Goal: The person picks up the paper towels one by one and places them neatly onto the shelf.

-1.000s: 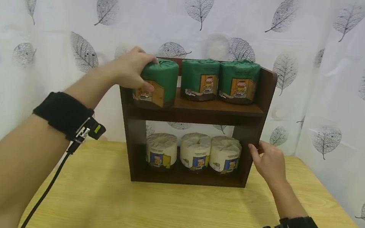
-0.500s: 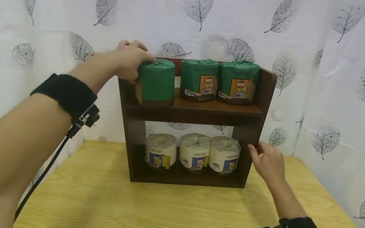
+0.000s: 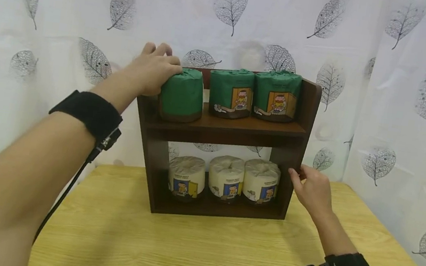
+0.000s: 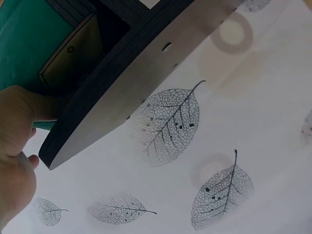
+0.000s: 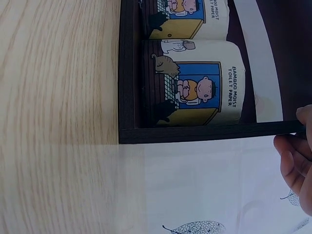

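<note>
At the left end of the upper shelf, my left hand (image 3: pixel 156 71) holds a green-wrapped toilet paper roll (image 3: pixel 182 95) from its top and left side. The roll's plain green side faces forward. The left wrist view shows the thumb reaching between the roll's printed door (image 4: pixel 73 53) and the shelf's side panel (image 4: pixel 92 112). My right hand (image 3: pixel 312 189) pinches the front edge of the dark wooden shelf unit's (image 3: pixel 233 131) right side, thumb inside and fingers outside. In the right wrist view, that edge lies between thumb and fingers (image 5: pixel 292 165).
Two more green rolls (image 3: pixel 231 92) stand at the middle and right of the upper shelf. Below are three cream toilet paper rolls (image 3: pixel 186 179), pictures forward. The unit stands on a wooden table (image 3: pixel 197 252) before a leaf-patterned curtain (image 3: pixel 260 18).
My left hand has turned the green roll, so its cartoon picture has swung left out of the head view. The roll now sits slightly higher in view. The right hand has kept its place.
</note>
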